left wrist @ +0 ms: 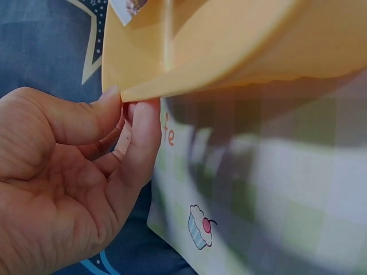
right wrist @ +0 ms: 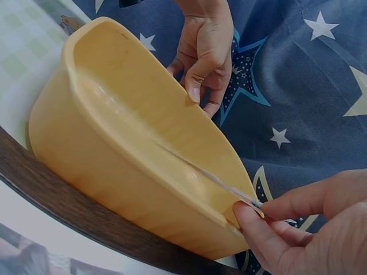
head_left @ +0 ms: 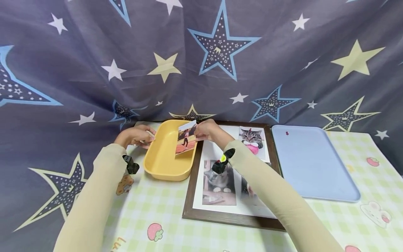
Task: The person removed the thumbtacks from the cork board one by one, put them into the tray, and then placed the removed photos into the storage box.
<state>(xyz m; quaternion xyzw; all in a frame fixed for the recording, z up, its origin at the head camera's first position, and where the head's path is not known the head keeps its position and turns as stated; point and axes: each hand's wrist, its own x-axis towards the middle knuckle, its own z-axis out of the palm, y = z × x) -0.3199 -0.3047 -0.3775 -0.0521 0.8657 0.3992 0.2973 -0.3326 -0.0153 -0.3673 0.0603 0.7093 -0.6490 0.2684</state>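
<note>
Cream sleeves (head_left: 88, 199) reach up from the lower edge across a checked surface (head_left: 141, 213), ending in two hands at a yellow tub (head_left: 162, 154). On its left side, the left hand (head_left: 134, 135) pinches the rim between thumb and forefinger, its remaining fingers loosely bent, probably to steady the tub. The right hand (head_left: 206, 130) is closed to a narrow pinch on the right edge of a photo (head_left: 186, 138) of a runner; gripping only the edge leaves most of the picture uncovered. That photo stands tilted, its lower part inside the tub; whether it touches the bottom is unclear. Just right of the tub lies a brown-framed board (head_left: 239, 218), where a red pin (head_left: 250, 130) at the top of a cat print (head_left: 252, 141) presumably fastens it. Beyond the board, a blue tray (head_left: 315, 164) carries another red pin (head_left: 287, 133), its raised edge likely useful for keeping such a small thing from straying.
</note>
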